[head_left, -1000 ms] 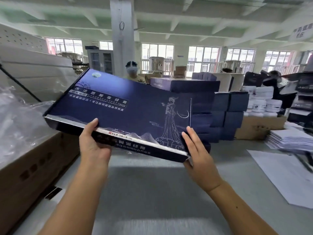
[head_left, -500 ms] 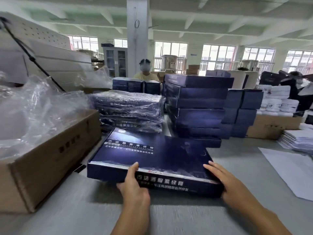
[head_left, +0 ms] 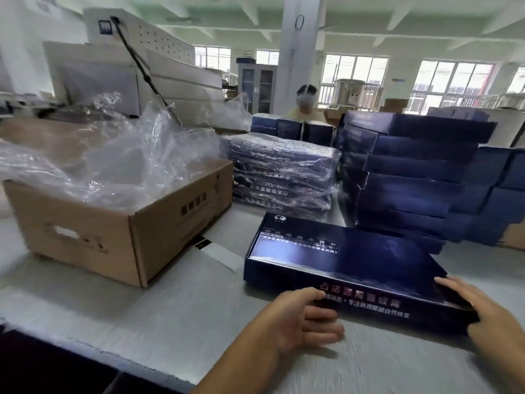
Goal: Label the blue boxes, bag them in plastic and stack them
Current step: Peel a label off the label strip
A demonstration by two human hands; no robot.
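Dark blue, the box (head_left: 341,260) lies flat on the grey surface (head_left: 159,311), with both hands at its near side.

The box sits lid up, towards the front edge and the right part of the surface, its long printed side facing the person. The left hand (head_left: 298,322) is at the middle of this side: the thumb touches it, and the other fingers (head_left: 324,314) are apart and loosely bent, holding nothing. The right hand (head_left: 491,317) rests on the near right corner of the box, fingers straight and together along the lid edge. Behind the box, towards the far edge, stands a bagged stack (head_left: 281,172) of blue boxes, and just to the right of it a taller bare stack (head_left: 406,177). At the left side a brown carton (head_left: 113,231) stands, with clear plastic (head_left: 119,163) heaped out of its top.
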